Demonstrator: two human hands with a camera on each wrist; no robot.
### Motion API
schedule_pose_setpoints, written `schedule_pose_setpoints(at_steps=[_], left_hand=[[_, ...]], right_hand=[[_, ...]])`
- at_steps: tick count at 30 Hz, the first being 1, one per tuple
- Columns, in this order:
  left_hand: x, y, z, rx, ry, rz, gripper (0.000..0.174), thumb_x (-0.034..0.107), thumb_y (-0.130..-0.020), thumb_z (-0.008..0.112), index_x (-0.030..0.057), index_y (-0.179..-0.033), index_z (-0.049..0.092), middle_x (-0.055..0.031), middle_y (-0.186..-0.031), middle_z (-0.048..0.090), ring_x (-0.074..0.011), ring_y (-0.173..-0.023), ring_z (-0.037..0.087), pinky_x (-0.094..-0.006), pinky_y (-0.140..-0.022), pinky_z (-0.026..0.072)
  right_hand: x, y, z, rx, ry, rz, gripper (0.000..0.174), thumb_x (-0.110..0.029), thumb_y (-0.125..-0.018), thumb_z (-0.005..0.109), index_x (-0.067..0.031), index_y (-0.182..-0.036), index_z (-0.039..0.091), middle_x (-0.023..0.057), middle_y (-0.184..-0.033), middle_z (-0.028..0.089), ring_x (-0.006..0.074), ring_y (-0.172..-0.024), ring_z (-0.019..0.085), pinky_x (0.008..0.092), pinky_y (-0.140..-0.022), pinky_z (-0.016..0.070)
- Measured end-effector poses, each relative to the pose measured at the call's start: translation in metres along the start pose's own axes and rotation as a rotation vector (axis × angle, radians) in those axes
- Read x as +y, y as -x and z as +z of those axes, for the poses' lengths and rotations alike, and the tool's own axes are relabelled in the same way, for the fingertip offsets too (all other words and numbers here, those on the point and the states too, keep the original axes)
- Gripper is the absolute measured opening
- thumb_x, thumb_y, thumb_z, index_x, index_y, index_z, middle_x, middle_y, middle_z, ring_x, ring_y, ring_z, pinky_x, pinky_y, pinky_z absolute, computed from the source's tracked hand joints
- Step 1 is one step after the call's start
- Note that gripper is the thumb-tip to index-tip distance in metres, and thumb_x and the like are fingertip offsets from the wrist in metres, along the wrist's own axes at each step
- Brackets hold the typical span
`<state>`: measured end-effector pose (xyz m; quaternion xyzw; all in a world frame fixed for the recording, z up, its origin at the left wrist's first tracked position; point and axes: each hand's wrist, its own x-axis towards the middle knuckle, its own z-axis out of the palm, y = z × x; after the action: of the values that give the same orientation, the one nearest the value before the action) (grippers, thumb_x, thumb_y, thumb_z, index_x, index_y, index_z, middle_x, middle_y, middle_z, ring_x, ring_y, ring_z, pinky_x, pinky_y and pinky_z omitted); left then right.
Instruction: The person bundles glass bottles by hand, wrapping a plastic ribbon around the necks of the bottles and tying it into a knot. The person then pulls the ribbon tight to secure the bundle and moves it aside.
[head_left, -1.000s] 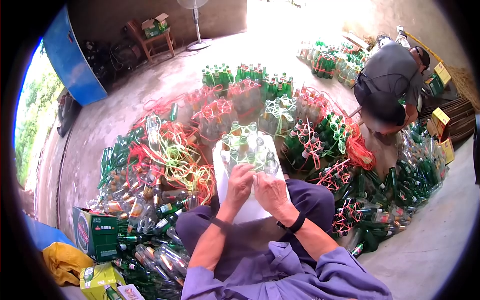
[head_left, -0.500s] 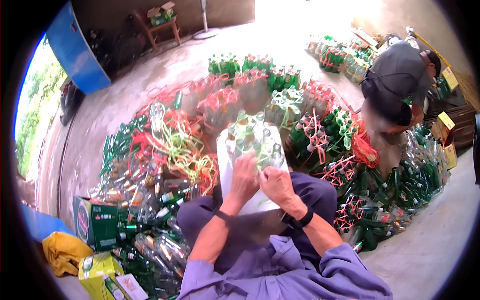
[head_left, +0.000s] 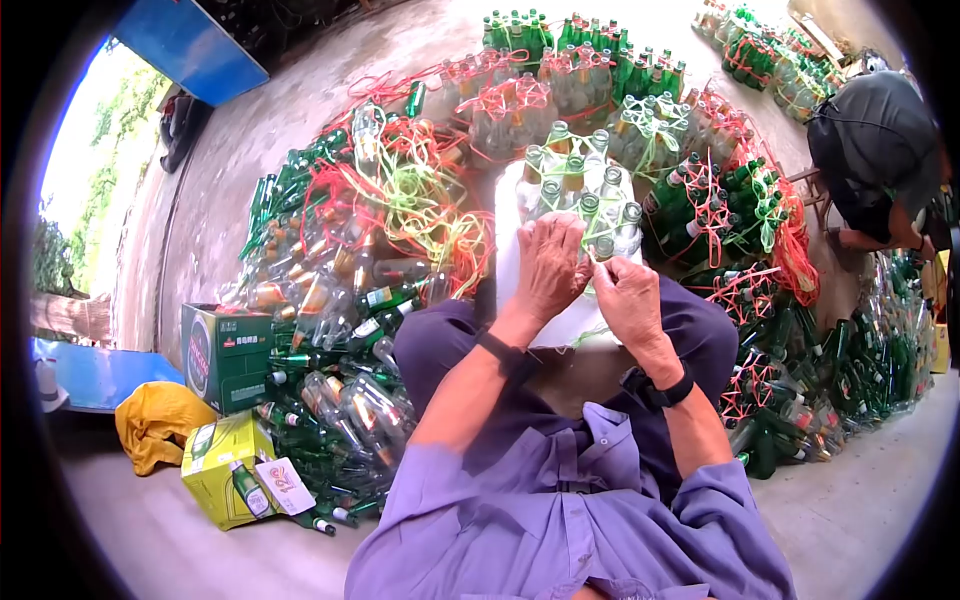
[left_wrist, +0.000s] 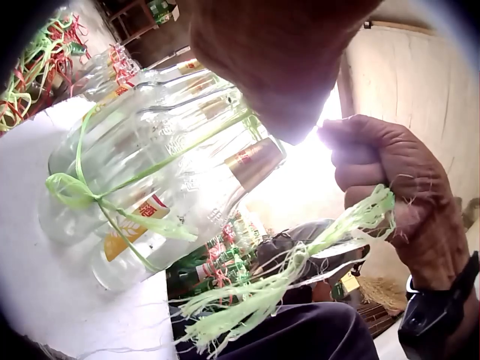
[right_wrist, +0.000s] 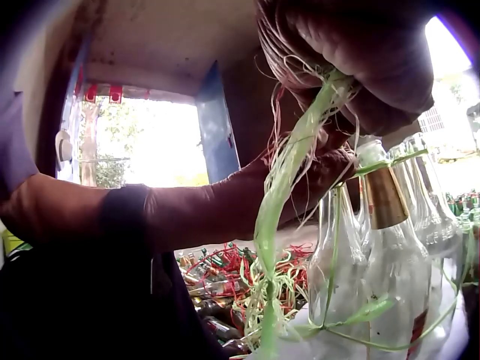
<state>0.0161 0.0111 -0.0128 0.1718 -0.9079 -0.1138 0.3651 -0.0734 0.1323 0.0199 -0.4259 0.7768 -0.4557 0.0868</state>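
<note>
Clear glass bottles [head_left: 573, 170] stand grouped on a white block [head_left: 508, 240] between the knees. Green strapping runs around their bodies and necks, knotted at the side in the left wrist view [left_wrist: 96, 198]. At the near edge of the group, the left hand [head_left: 550, 265] has its fingers bent at the bottle necks. Close beside it, the right hand [head_left: 630, 300] pinches the green strip, whose frayed tail [right_wrist: 279, 195] hangs down from the curled fingers in the right wrist view. What the left fingertips hold is hidden.
Tangled red and green strapping [head_left: 415, 185] and loose bottles [head_left: 350, 410] lie at the left, near a green carton [head_left: 228, 355]. Tied bottle bundles [head_left: 510, 105] stand beyond. More green bottles [head_left: 850, 370] lie at the right, where another person [head_left: 875, 140] bends over.
The head view has turned, shifting the scene rightward and upward. Both hands remain close together at the near bottle necks, with the left hand now spread more over them.
</note>
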Motion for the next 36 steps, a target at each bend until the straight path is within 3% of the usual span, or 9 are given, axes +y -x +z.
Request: schedule_pose_setpoints(at_steps=[2, 4, 6, 7, 10, 11, 12, 27, 36], left_hand=[[-0.004, -0.001, 0.003, 0.016, 0.009, 0.006, 0.046, 0.017, -0.080, 0.069, 0.0045, -0.122, 0.054, -0.0131, -0.120, 0.058, -0.0315, -0.115, 0.053, -0.0469, -0.095, 0.0340], [-0.008, -0.001, 0.002, -0.029, 0.008, 0.047, 0.044, 0.022, -0.080, 0.070, 0.0066, -0.118, 0.054, -0.0112, -0.121, 0.057, -0.0310, -0.117, 0.051, -0.0507, -0.096, 0.0343], [-0.011, -0.002, 0.004, -0.038, 0.009, 0.054, 0.042, 0.021, -0.081, 0.069, 0.0070, -0.117, 0.054, -0.0117, -0.119, 0.057, -0.0310, -0.116, 0.051, -0.0491, -0.095, 0.0350], [-0.014, -0.002, 0.005, -0.058, 0.036, 0.061, 0.041, 0.021, -0.081, 0.069, 0.0071, -0.117, 0.054, -0.0122, -0.118, 0.057, -0.0312, -0.115, 0.051, -0.0478, -0.095, 0.0357], [-0.019, -0.002, 0.011, -0.081, 0.096, 0.065, 0.040, 0.020, -0.081, 0.068, 0.0075, -0.116, 0.054, -0.0133, -0.116, 0.056, -0.0320, -0.114, 0.051, -0.0449, -0.093, 0.0380], [-0.020, -0.002, 0.012, -0.103, 0.110, 0.056, 0.041, 0.020, -0.081, 0.068, 0.0073, -0.117, 0.053, -0.0132, -0.116, 0.056, -0.0323, -0.114, 0.051, -0.0453, -0.093, 0.0386], [-0.021, -0.002, 0.012, -0.123, 0.125, 0.046, 0.041, 0.019, -0.081, 0.068, 0.0071, -0.117, 0.053, -0.0131, -0.117, 0.055, -0.0326, -0.114, 0.051, -0.0457, -0.093, 0.0392], [-0.024, 0.000, 0.009, -0.129, 0.160, 0.026, 0.044, 0.030, -0.085, 0.073, 0.0095, -0.117, 0.050, -0.0122, -0.114, 0.054, -0.0343, -0.111, 0.052, -0.0462, -0.096, 0.0411], [-0.023, -0.003, 0.009, -0.124, 0.155, 0.038, 0.043, 0.024, -0.081, 0.076, 0.0099, -0.113, 0.051, -0.0113, -0.111, 0.054, -0.0334, -0.109, 0.052, -0.0464, -0.094, 0.0414]], right_hand=[[0.000, -0.002, -0.002, -0.012, -0.047, -0.020, 0.018, -0.007, -0.089, 0.067, 0.0036, -0.075, 0.063, 0.0237, -0.067, 0.062, 0.0373, -0.060, 0.064, 0.0415, -0.055, 0.0470], [-0.002, -0.001, -0.003, -0.026, -0.050, 0.007, 0.017, -0.007, -0.089, 0.066, 0.0042, -0.076, 0.063, 0.0230, -0.067, 0.062, 0.0343, -0.058, 0.064, 0.0403, -0.056, 0.0466], [-0.001, 0.001, -0.003, -0.014, -0.078, 0.051, 0.017, -0.007, -0.089, 0.066, 0.0043, -0.077, 0.063, 0.0222, -0.065, 0.061, 0.0322, -0.056, 0.063, 0.0398, -0.055, 0.0461], [0.003, 0.003, -0.001, 0.006, -0.087, 0.033, 0.018, -0.010, -0.090, 0.068, 0.0046, -0.080, 0.068, 0.0155, -0.058, 0.058, 0.0164, -0.050, 0.055, 0.0341, -0.052, 0.0433], [0.002, 0.003, -0.004, -0.013, -0.081, 0.048, 0.019, -0.010, -0.090, 0.067, 0.0053, -0.080, 0.067, 0.0136, -0.057, 0.056, 0.0143, -0.050, 0.052, 0.0331, -0.052, 0.0421], [-0.002, 0.003, -0.008, -0.047, -0.082, 0.079, 0.020, -0.009, -0.090, 0.066, 0.0053, -0.077, 0.064, 0.0204, -0.063, 0.060, 0.0253, -0.050, 0.057, 0.0385, -0.053, 0.0436], [0.000, 0.003, -0.007, -0.049, -0.082, 0.080, 0.020, -0.009, -0.090, 0.066, 0.0053, -0.077, 0.064, 0.0204, -0.063, 0.060, 0.0253, -0.050, 0.057, 0.0385, -0.053, 0.0436], [0.013, 0.013, -0.011, -0.056, -0.114, 0.171, 0.022, -0.013, -0.090, 0.065, 0.0068, -0.081, 0.067, 0.0155, -0.060, 0.058, 0.0142, -0.054, 0.053, 0.0345, -0.056, 0.0442], [0.018, 0.019, -0.008, -0.036, -0.127, 0.181, 0.023, -0.013, -0.090, 0.064, 0.0076, -0.079, 0.064, 0.0150, -0.059, 0.054, 0.0139, -0.053, 0.050, 0.0338, -0.056, 0.0427]])
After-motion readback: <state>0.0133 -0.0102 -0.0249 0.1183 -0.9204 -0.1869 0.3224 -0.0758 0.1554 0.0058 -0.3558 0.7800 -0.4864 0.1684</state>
